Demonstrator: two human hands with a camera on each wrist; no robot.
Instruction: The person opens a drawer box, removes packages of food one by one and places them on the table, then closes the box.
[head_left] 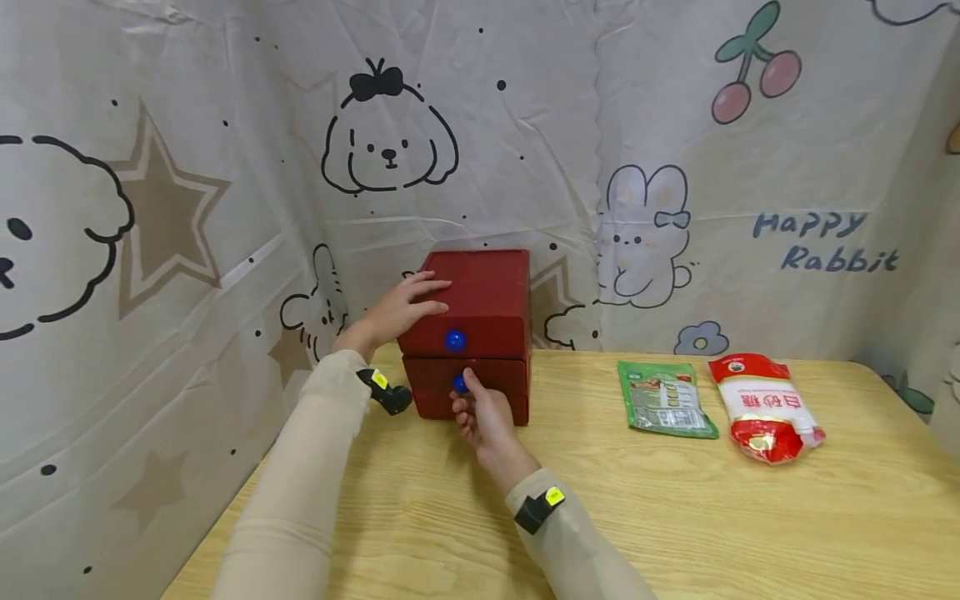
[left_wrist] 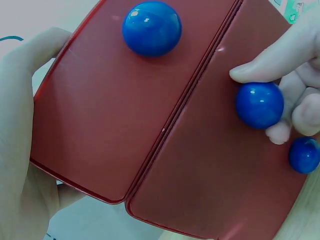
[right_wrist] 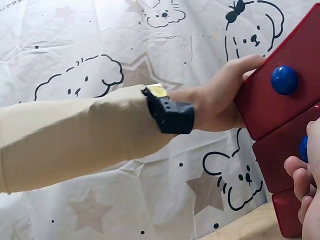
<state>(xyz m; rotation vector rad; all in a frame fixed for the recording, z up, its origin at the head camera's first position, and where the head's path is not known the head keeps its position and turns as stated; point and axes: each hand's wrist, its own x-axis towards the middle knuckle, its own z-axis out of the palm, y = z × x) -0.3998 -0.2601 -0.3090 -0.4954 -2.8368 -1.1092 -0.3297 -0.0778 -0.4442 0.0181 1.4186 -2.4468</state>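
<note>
A dark red drawer box (head_left: 486,287) with round blue knobs stands at the back of the wooden table. My left hand (head_left: 402,310) lies against its top and left side, fingers fairly straight over the top. Thumb and curled fingers of my right hand (head_left: 483,421) pinch the blue knob (left_wrist: 260,105) of the drawer below the top one. Above it, the top drawer's knob (left_wrist: 152,28) is untouched. A lower knob (left_wrist: 304,155) shows beneath the right fingers in the left wrist view. The drawer fronts look closed, with narrow seams between them.
To the right on the table (head_left: 675,508) lie a green packet (head_left: 667,400) and a red and white bag (head_left: 765,408). Behind the box hangs a printed cloth (head_left: 525,125), which also runs along the left side.
</note>
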